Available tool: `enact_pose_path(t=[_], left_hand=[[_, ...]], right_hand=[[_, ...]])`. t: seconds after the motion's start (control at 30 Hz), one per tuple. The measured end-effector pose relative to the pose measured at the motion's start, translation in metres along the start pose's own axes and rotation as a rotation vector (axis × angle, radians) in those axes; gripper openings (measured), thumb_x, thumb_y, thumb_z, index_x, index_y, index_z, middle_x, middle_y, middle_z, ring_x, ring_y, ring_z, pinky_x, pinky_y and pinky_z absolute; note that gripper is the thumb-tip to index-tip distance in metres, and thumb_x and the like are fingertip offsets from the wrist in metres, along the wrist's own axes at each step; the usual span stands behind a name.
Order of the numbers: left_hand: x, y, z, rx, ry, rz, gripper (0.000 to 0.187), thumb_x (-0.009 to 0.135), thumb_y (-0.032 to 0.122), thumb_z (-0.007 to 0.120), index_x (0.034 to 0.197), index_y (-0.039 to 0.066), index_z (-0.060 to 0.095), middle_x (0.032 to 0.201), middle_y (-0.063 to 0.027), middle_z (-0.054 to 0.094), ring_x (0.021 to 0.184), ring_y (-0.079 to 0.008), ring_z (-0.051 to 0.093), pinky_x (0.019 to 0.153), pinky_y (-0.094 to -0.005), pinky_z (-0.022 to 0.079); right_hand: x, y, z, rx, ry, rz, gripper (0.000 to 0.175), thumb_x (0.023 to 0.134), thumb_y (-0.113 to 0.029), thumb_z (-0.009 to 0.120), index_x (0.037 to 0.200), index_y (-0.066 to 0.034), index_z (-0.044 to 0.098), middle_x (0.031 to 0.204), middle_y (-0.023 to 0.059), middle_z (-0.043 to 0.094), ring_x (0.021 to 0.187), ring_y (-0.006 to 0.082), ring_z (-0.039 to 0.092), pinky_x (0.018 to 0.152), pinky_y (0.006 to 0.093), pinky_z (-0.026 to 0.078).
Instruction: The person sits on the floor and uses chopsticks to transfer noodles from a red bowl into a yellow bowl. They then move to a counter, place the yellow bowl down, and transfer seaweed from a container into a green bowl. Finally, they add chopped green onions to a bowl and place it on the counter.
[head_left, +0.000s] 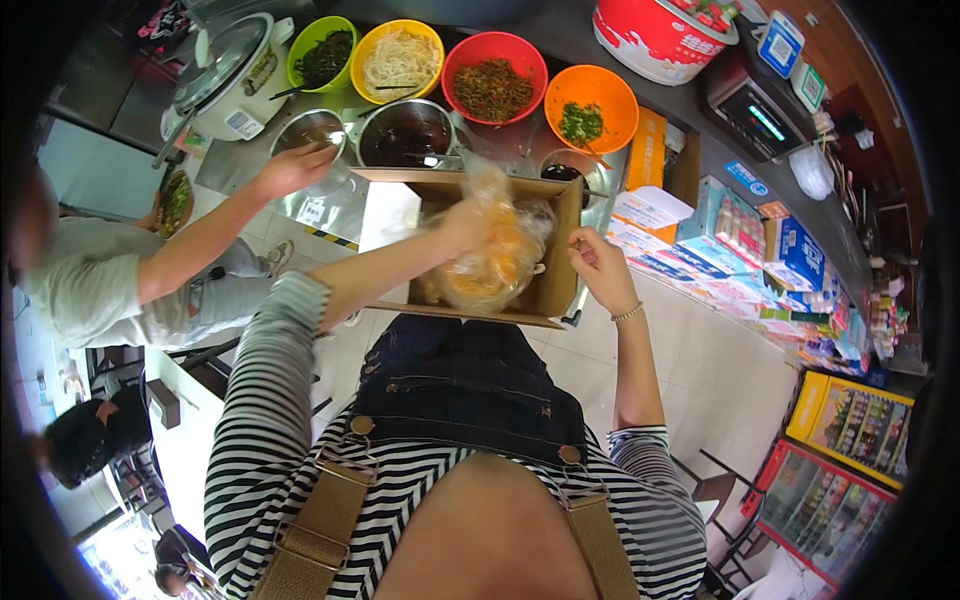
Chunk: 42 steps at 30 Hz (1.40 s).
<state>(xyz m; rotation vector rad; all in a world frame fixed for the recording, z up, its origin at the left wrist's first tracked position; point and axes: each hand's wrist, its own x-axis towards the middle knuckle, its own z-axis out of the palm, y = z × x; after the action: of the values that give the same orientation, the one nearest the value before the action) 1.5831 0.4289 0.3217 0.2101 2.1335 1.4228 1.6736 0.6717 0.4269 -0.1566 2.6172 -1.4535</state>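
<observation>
A cardboard box (566, 240) with raised flaps stands before me at the counter's near edge. In it lies a clear plastic bag (491, 270) with orange-yellow contents that I cannot make out. My left hand (469, 225), blurred, reaches over the box's near side and grips the gathered upper part of the bag; its fingertips are hard to see. Just outside the box's right wall is my right hand (596, 259), its fingers curled in and no object visible in them. A beaded bracelet (627, 312) circles that wrist.
Green (322, 56), yellow (397, 64), red (495, 79) and orange bowls (591, 109) of food line the counter behind metal bowls (405, 135). A rice cooker (225, 82) stands at left. Another person's hand (300, 169) reaches over a metal bowl. Drink cartons (720, 232) are stacked right.
</observation>
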Motion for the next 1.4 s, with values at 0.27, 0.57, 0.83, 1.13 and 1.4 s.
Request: enact_pose_path(t=[0.27, 0.57, 0.83, 1.13, 1.4], left_hand=[[0.042, -0.026, 0.024, 0.824, 0.022, 0.054, 0.067, 0.067, 0.033, 0.076, 0.118, -0.005, 0.055, 0.111, -0.0239, 0.061, 0.099, -0.0400, 0.060, 0.085, -0.0419, 0.050], [-0.086, 0.068, -0.098, 1.264, 0.824, 0.558, 0.028, 0.076, 0.033, 0.068, 0.091, 0.013, 0.055, 0.097, -0.0047, 0.057, 0.095, -0.0209, 0.056, 0.077, -0.0361, 0.045], [-0.042, 0.033, -0.113, 1.284, 0.639, 0.386, 0.020, 0.087, 0.034, 0.055, 0.082, 0.015, 0.059, 0.070, -0.0016, 0.062, 0.069, -0.0214, 0.063, 0.064, -0.0364, 0.047], [-0.034, 0.066, -0.118, 1.124, 0.376, 0.157, 0.024, 0.089, 0.034, 0.052, 0.094, 0.014, 0.062, 0.092, -0.0083, 0.065, 0.086, -0.0272, 0.064, 0.073, -0.0470, 0.047], [-0.069, -0.038, -0.079, 1.074, -0.019, 0.240, 0.038, 0.092, 0.037, 0.048, 0.120, 0.013, 0.058, 0.116, -0.0190, 0.058, 0.106, -0.0317, 0.058, 0.088, -0.0441, 0.046]], right_hand=[[0.003, 0.003, 0.021, -0.007, 0.142, -0.081, 0.053, 0.082, -0.008, 0.066, 0.132, -0.0130, 0.049, 0.089, 0.0053, 0.054, 0.073, 0.0092, 0.054, 0.063, 0.0231, 0.049], [-0.002, 0.030, 0.049, 0.268, 0.330, -0.071, 0.048, 0.085, -0.007, 0.063, 0.131, -0.0078, 0.050, 0.108, 0.0044, 0.052, 0.093, 0.0131, 0.053, 0.073, 0.0249, 0.049], [-0.004, 0.049, 0.051, 0.164, 0.313, -0.222, 0.051, 0.083, -0.004, 0.059, 0.133, -0.0077, 0.050, 0.114, 0.0066, 0.051, 0.099, 0.0173, 0.052, 0.080, 0.0270, 0.046], [-0.003, 0.046, 0.077, -0.177, -0.188, -0.519, 0.028, 0.079, -0.016, 0.068, 0.106, -0.0093, 0.068, 0.120, 0.0092, 0.059, 0.106, 0.0288, 0.054, 0.090, 0.0376, 0.045], [-0.005, 0.082, 0.067, 0.322, -0.246, 0.007, 0.026, 0.084, -0.015, 0.063, 0.109, -0.0097, 0.066, 0.115, 0.0055, 0.062, 0.102, 0.0205, 0.057, 0.089, 0.0331, 0.044]])
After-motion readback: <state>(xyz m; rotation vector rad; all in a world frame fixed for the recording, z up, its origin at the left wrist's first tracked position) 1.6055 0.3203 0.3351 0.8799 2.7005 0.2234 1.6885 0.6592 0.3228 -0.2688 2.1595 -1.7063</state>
